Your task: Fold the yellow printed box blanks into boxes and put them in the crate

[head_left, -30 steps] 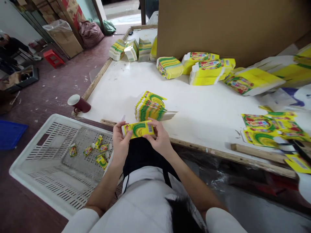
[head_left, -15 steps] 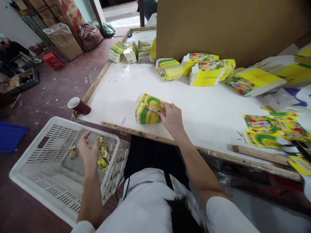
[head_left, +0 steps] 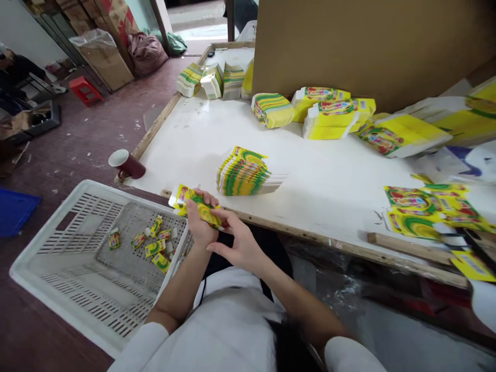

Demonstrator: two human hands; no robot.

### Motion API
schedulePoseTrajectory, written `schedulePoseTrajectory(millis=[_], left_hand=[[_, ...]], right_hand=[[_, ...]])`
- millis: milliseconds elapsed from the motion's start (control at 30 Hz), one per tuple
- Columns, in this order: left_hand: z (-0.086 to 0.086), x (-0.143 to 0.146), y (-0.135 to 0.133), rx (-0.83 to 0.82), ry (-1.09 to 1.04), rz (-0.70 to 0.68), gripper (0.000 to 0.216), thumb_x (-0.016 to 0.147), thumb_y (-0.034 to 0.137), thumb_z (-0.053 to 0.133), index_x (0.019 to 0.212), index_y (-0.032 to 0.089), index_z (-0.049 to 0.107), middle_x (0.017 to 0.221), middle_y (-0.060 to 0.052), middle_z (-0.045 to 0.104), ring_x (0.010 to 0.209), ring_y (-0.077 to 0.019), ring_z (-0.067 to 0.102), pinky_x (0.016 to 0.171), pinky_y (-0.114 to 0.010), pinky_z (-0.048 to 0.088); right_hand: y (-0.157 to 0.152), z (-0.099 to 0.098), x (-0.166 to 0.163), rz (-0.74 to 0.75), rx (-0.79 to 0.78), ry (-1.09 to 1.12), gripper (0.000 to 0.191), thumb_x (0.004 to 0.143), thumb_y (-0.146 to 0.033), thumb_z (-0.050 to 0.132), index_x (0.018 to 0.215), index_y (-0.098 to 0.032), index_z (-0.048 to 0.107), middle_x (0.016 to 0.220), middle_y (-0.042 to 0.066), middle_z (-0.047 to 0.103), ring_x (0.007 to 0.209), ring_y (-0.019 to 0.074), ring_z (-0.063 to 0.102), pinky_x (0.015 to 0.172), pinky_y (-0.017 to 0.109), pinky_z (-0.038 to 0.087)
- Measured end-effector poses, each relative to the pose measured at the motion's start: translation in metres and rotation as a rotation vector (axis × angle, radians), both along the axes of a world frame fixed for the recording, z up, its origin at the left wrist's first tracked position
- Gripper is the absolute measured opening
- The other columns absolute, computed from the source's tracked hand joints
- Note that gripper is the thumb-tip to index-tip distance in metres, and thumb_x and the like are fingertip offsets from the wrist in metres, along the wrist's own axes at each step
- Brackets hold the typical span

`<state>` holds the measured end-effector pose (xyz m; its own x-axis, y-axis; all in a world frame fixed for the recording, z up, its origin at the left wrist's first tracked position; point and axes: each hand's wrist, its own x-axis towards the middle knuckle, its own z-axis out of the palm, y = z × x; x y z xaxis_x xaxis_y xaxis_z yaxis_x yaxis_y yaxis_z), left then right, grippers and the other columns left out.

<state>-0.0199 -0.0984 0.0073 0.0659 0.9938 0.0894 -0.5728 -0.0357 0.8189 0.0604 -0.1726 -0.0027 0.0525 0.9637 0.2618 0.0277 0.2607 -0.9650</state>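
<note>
My left hand [head_left: 201, 222] is closed round a flat yellow-and-green carton [head_left: 194, 202], held over the table's near edge. My right hand [head_left: 238, 243] sits just below it, fingers curled, its fingertips pinching the carton's right end. A fanned stack of the same flat cartons [head_left: 243, 172] lies on the white table [head_left: 318, 175] just beyond my hands. To my left a white plastic crate [head_left: 50, 268] holds several small folded cartons [head_left: 155, 243] on its floor.
A dark red cup [head_left: 126, 164] lies at the table's left corner. More carton bundles [head_left: 333, 111] line the back by a brown cardboard wall [head_left: 368, 41]. Loose flat cartons [head_left: 426, 209] lie at the right. Boxes, a red stool [head_left: 85, 90] and a blue tray [head_left: 15, 212] are on the floor.
My left hand left the crate and came up to the table edge. My right hand took a carton off the stack and brought it to the left hand.
</note>
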Motion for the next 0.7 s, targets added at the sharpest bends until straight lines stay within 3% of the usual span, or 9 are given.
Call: schedulePoseTrajectory(millis=[133, 200, 267, 367, 467, 533, 633, 700], left_hand=[[-0.009, -0.006, 0.000, -0.075, 0.056, -0.011, 0.067, 0.069, 0.086, 0.056, 0.094, 0.024, 0.064, 0.085, -0.002, 0.063, 0.075, -0.0148, 0.063, 0.074, -0.029, 0.056], [-0.017, -0.011, -0.002, -0.090, 0.107, 0.007, 0.061, 0.067, 0.078, 0.068, 0.097, 0.024, 0.068, 0.095, -0.004, 0.069, 0.086, -0.0172, 0.067, 0.080, -0.030, 0.057], [-0.025, -0.019, -0.003, -0.083, 0.190, 0.053, 0.045, 0.069, 0.061, 0.079, 0.091, 0.022, 0.071, 0.092, -0.003, 0.072, 0.085, -0.0164, 0.068, 0.079, -0.028, 0.057], [-0.026, -0.037, 0.001, -0.028, 0.344, 0.007, 0.037, 0.076, 0.055, 0.076, 0.087, 0.020, 0.074, 0.092, -0.005, 0.075, 0.089, -0.0192, 0.070, 0.083, -0.031, 0.057], [-0.010, -0.060, 0.010, 0.115, 0.433, -0.093, 0.069, 0.076, 0.076, 0.060, 0.116, 0.021, 0.071, 0.122, -0.012, 0.070, 0.121, -0.0285, 0.062, 0.105, -0.040, 0.048], [0.005, -0.071, 0.014, 0.231, 0.572, -0.180, 0.095, 0.063, 0.082, 0.066, 0.135, 0.021, 0.059, 0.141, -0.015, 0.058, 0.137, -0.0343, 0.048, 0.117, -0.046, 0.035], [0.015, -0.069, 0.011, 0.345, 0.907, -0.407, 0.113, 0.046, 0.057, 0.092, 0.143, 0.020, 0.048, 0.145, -0.017, 0.053, 0.137, -0.0388, 0.047, 0.117, -0.050, 0.033], [0.010, -0.057, 0.004, 0.339, 1.033, -0.466, 0.095, 0.058, 0.041, 0.090, 0.141, 0.022, 0.049, 0.135, -0.014, 0.061, 0.125, -0.0343, 0.058, 0.108, -0.047, 0.042]], right_hand=[[0.009, -0.006, 0.008, -0.139, -0.015, 0.003, 0.037, 0.083, -0.031, 0.071, 0.118, -0.021, 0.062, 0.111, 0.008, 0.068, 0.091, 0.0195, 0.065, 0.078, 0.032, 0.056], [0.014, -0.007, 0.019, -0.230, 0.008, -0.032, 0.027, 0.088, -0.028, 0.065, 0.114, -0.022, 0.066, 0.104, 0.005, 0.071, 0.084, 0.0186, 0.065, 0.078, 0.033, 0.055], [0.017, -0.006, 0.030, -0.268, 0.037, -0.109, 0.020, 0.090, -0.027, 0.064, 0.107, -0.024, 0.072, 0.096, 0.003, 0.074, 0.080, 0.0188, 0.066, 0.076, 0.033, 0.054], [0.015, -0.005, 0.046, -0.293, 0.129, -0.264, 0.015, 0.092, -0.028, 0.064, 0.099, -0.029, 0.077, 0.087, 0.002, 0.076, 0.080, 0.0205, 0.068, 0.075, 0.035, 0.054], [0.011, -0.004, 0.060, -0.368, 0.253, -0.510, 0.021, 0.095, -0.023, 0.060, 0.100, -0.033, 0.078, 0.089, 0.002, 0.078, 0.083, 0.0213, 0.066, 0.081, 0.040, 0.051], [0.009, -0.003, 0.066, -0.315, 0.314, -0.637, 0.025, 0.096, -0.022, 0.057, 0.106, -0.035, 0.077, 0.094, 0.002, 0.078, 0.088, 0.0214, 0.065, 0.086, 0.042, 0.049], [0.008, -0.004, 0.063, -0.166, 0.428, -0.683, 0.031, 0.097, -0.025, 0.058, 0.123, -0.038, 0.069, 0.108, 0.002, 0.076, 0.098, 0.0212, 0.065, 0.094, 0.042, 0.049], [0.006, -0.010, 0.053, -0.227, 0.498, -0.646, 0.042, 0.097, -0.021, 0.058, 0.134, -0.039, 0.061, 0.118, 0.002, 0.074, 0.105, 0.0211, 0.065, 0.098, 0.042, 0.050]])
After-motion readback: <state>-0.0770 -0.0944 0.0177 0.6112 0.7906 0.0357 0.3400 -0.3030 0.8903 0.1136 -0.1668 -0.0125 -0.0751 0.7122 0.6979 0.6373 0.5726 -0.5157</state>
